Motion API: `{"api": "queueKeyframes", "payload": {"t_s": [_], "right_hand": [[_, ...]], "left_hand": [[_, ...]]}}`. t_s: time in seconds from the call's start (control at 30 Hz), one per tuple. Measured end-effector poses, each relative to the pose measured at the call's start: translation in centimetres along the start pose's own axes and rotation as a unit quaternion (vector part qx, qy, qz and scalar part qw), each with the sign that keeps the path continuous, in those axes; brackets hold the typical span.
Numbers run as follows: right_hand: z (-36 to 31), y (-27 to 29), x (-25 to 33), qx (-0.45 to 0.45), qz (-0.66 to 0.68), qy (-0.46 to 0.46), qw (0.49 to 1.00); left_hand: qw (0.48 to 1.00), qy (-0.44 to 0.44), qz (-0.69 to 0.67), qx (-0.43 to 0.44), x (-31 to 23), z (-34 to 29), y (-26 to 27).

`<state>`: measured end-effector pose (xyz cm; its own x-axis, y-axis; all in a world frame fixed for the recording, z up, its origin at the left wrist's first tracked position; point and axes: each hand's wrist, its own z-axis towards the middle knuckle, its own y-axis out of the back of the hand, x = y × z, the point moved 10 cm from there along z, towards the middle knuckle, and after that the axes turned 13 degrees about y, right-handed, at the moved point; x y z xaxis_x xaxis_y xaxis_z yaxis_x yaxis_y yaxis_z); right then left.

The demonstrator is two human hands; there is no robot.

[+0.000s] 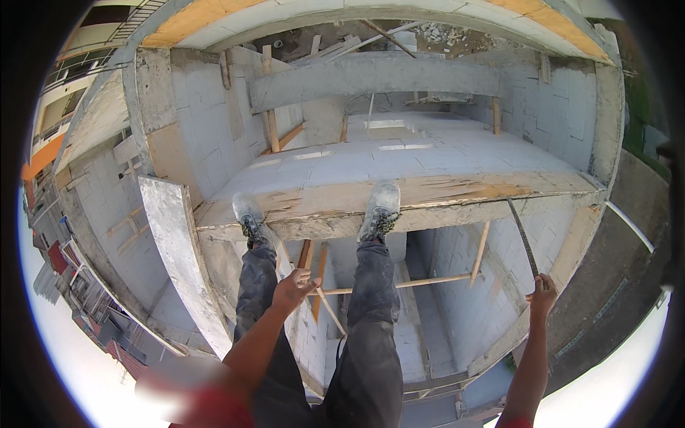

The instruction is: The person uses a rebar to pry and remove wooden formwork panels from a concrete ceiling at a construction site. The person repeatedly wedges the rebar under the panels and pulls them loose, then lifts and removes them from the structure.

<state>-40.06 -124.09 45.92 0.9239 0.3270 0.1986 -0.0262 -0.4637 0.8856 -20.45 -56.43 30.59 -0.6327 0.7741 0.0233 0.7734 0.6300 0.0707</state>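
My right hand is closed around the lower end of a dark, ribbed steel bar. The bar slants up and to the left, its far tip at the edge of the concrete beam. My left hand hangs beside my left leg with its fingers curled in, and nothing shows in them. A thin wooden pole appears just past its fingertips. Both dusty shoes, the left shoe and the right shoe, stand on the beam, whose top carries a splintered wooden board.
Below me drops a deep space with a wooden crossbar and props. Light block walls enclose the rooms on both sides. A rough upright panel stands at the left. Another concrete beam spans ahead, with rubble beyond.
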Motion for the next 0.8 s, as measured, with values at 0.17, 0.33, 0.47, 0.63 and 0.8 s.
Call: {"api": "queueKeyframes", "payload": {"t_s": [0.17,0.33,0.47,0.63,0.8], "right_hand": [[1.9,5.2,4.9,-0.05,-0.107,0.148,0.982],[-4.0,11.2,9.6,0.01,-0.122,0.087,0.989],[-10.9,6.4,17.8,0.022,-0.003,0.107,0.994],[-18.8,-4.1,28.0,0.042,0.046,0.121,0.991],[-25.6,-12.1,35.1,0.083,0.132,0.142,0.977]], "left_hand": [[0.997,0.006,-0.067,-0.042,1.7,-0.1,5.3],[0.982,-0.021,-0.004,-0.187,3.7,-0.2,11.5],[0.98,-0.013,-0.087,-0.18,5.8,-0.5,13.5],[0.972,0.005,-0.171,-0.162,10.1,-1.7,16.9],[0.962,0.071,-0.203,-0.171,17.3,-2.1,21.1]]}}
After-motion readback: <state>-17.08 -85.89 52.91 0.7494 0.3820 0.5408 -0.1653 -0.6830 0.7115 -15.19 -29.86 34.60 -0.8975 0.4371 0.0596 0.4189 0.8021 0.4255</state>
